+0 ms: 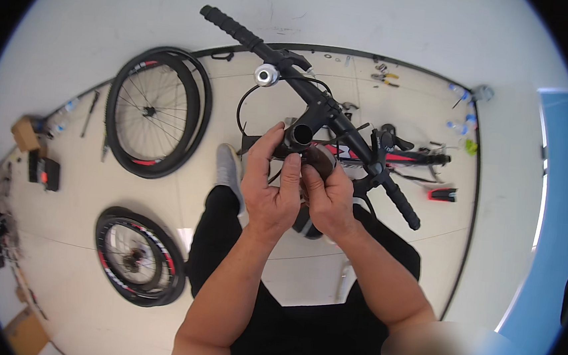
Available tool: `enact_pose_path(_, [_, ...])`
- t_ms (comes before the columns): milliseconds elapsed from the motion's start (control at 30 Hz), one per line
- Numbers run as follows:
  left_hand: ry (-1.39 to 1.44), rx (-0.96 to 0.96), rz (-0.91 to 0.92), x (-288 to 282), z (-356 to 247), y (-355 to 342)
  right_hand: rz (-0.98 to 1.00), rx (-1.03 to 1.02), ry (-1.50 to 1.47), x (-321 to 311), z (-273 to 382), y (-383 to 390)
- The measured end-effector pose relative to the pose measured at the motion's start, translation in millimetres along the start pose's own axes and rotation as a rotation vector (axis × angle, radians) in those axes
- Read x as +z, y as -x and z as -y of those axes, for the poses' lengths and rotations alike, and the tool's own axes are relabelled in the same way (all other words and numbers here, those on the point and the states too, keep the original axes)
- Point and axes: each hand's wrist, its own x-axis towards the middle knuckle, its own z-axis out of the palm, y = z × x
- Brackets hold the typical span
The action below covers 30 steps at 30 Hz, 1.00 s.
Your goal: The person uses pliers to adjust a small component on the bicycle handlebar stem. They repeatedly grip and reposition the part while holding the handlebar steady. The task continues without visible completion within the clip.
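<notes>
Indoors, over pale floor [67,214] near white wall [403,20], left hand [273,187] grips black tube [288,143], right hand [332,201] dark piece [322,160].

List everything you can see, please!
Open-ended tube: 1, black, centre
Small part: 1, dark brown, right of the tube
Handlebar: 1, black, slanting across the upper middle
Bell-like knob: 1, silver, by the handlebar's left half
Bicycle frame: 1, black, red and white, behind the handlebar
Wheels: 2, black with red, floor at left
Pliers: at least 1, yellow and black, upper-right floor
Loose piece: 1, red and black, floor at right
Cardboard boxes: 2, brown, left edge
Small bits: many, mixed, floor edges, too small to name
Panel: 1, blue, far right
Trousers: 1 pair, black, bottom
Left hand: 1, bare, on the tube
Right hand: 1, bare, on the small part
</notes>
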Motion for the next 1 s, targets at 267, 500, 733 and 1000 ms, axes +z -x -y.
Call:
enact_pose_path(267, [-0.009,-0.194,0.141,-9,-8,-31,0.369,0.618,-0.290,-14,37,-2])
enact_pose_path(500, [0.279,-0.485,0.404,-11,-5,-69,0.540,0.618,-0.431,-36,48,-8])
enact_pose_path(733, [0.221,-0.484,0.509,0,-3,-79,0.576,0.663,-0.469,-49,53,-15])
enact_pose_path(1000, [0.246,-0.588,0.456,-1,-9,-87,0.601,0.653,-0.336,-43,55,-22])
